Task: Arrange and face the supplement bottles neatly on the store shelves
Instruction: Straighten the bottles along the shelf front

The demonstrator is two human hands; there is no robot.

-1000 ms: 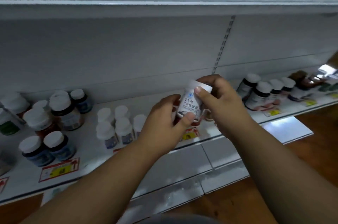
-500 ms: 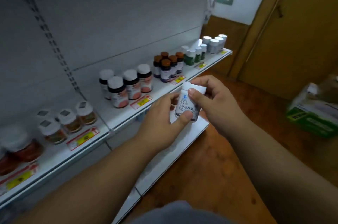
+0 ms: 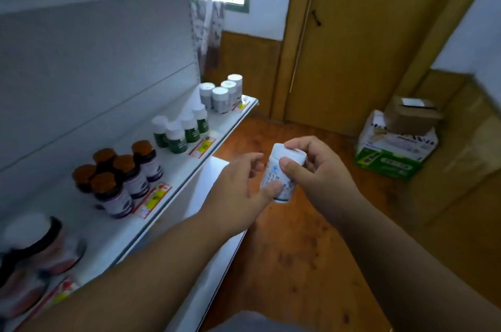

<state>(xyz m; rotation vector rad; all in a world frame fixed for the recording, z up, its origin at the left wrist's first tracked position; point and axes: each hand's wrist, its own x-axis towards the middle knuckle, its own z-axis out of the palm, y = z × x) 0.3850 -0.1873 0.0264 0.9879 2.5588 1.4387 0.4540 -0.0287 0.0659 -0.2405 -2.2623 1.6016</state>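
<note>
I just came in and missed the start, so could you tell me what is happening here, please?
A person stands by a store shelf holding a white supplement bottle in both hands: the left hand pinches its lower body, the right hand grips around the cap. It is off the shelf, over the floor. Other bottles stand grouped along the shelf.

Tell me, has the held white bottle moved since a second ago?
Yes. The white bottle, held in both hands, was over the shelf edge; now it hangs off it, over the wood floor.

Bottle groups (image 3: 122,177) line the shelf (image 3: 189,169); boxes (image 3: 395,147) lie right.
</note>
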